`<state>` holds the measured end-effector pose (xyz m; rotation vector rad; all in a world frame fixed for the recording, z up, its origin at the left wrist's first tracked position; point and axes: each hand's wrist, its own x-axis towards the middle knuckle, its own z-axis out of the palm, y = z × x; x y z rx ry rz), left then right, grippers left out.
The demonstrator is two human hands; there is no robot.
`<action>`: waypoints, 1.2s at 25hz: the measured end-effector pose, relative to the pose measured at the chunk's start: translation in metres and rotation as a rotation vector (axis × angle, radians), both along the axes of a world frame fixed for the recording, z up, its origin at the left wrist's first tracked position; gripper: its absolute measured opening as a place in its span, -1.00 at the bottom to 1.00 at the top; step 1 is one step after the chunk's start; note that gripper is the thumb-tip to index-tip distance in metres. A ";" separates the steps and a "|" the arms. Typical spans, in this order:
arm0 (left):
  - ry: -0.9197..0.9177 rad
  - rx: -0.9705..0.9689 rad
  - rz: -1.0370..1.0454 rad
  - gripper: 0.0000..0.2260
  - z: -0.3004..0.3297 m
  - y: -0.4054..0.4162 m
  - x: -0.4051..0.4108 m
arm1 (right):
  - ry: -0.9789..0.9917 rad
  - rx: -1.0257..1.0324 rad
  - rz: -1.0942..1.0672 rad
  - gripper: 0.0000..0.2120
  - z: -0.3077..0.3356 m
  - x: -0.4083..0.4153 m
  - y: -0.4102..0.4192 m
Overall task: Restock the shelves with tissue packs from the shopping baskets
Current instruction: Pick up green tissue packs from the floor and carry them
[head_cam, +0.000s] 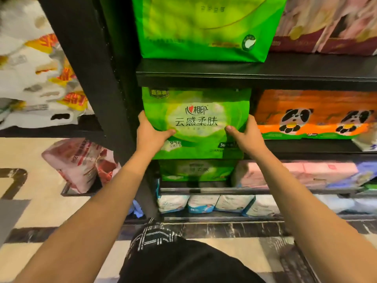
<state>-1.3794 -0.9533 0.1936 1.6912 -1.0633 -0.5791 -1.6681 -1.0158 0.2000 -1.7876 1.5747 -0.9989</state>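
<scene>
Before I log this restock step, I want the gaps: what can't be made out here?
- Fingers of both hands, head view: tucked behind the green tissue pack; only the thumbs of the left hand and right hand show.
- Shopping baskets: none in frame.
- Second green pack below: its print is blurred and shadowed.
- Top green pack: cut off by the upper edge.

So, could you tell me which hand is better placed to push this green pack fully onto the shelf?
Neither clearly: the left hand and right hand grip opposite sides of the green pack evenly, so pushing with both seems best.
</scene>
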 end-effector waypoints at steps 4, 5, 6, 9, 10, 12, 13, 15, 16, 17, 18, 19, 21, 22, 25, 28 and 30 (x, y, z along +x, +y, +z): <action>-0.081 -0.009 0.084 -0.19 -0.013 -0.019 -0.001 | -0.022 -0.074 -0.031 -0.43 -0.018 0.008 -0.021; -0.093 -0.017 0.097 -0.21 -0.016 -0.024 -0.002 | -0.019 -0.098 -0.051 -0.45 -0.024 0.011 -0.028; -0.097 -0.033 0.106 -0.21 -0.020 -0.029 -0.004 | -0.017 -0.115 -0.069 -0.46 -0.031 0.013 -0.037; -0.069 -0.066 0.116 -0.22 -0.029 -0.047 -0.004 | 0.020 -0.101 -0.114 -0.47 -0.044 0.020 -0.057; -0.046 -0.066 0.113 -0.20 -0.031 -0.054 -0.002 | 0.032 -0.083 -0.132 -0.47 -0.046 0.022 -0.061; 0.035 -0.040 0.107 -0.17 -0.032 -0.065 0.003 | 0.048 -0.060 -0.165 -0.47 -0.051 0.025 -0.068; 0.096 -0.017 0.102 -0.18 -0.032 -0.068 0.004 | 0.058 -0.057 -0.175 -0.46 -0.052 0.025 -0.071; 0.253 -0.038 0.080 -0.20 -0.031 -0.074 0.004 | 0.049 -0.046 -0.179 -0.46 -0.054 0.026 -0.079; 0.325 -0.069 0.074 -0.21 -0.031 -0.075 0.003 | 0.022 -0.050 -0.169 -0.46 -0.055 0.026 -0.081; 0.377 -0.107 0.075 -0.22 -0.029 -0.076 0.001 | -0.048 -0.051 -0.151 -0.46 -0.055 0.028 -0.083; 0.426 -0.145 0.076 -0.24 -0.030 -0.077 0.001 | -0.177 -0.054 -0.133 -0.46 -0.055 0.030 -0.085; 0.472 -0.164 0.088 -0.29 -0.032 -0.078 0.001 | -0.325 -0.053 -0.118 -0.44 -0.052 0.031 -0.084; 0.529 -0.196 0.100 -0.43 -0.039 -0.079 -0.002 | -0.475 -0.075 -0.131 -0.46 -0.049 0.032 -0.087; 0.513 -0.201 0.089 -0.44 -0.040 -0.079 -0.004 | -0.462 -0.090 -0.143 -0.45 -0.046 0.032 -0.090; 0.451 -0.188 0.048 -0.34 -0.040 -0.085 -0.008 | -0.300 -0.068 -0.157 -0.41 -0.037 0.024 -0.094; 0.397 -0.125 0.045 -0.29 -0.037 -0.086 -0.003 | -0.210 -0.038 -0.156 -0.42 -0.031 0.018 -0.097; 0.342 -0.009 0.061 -0.28 -0.025 -0.081 0.000 | -0.123 0.023 -0.172 -0.48 -0.019 0.015 -0.096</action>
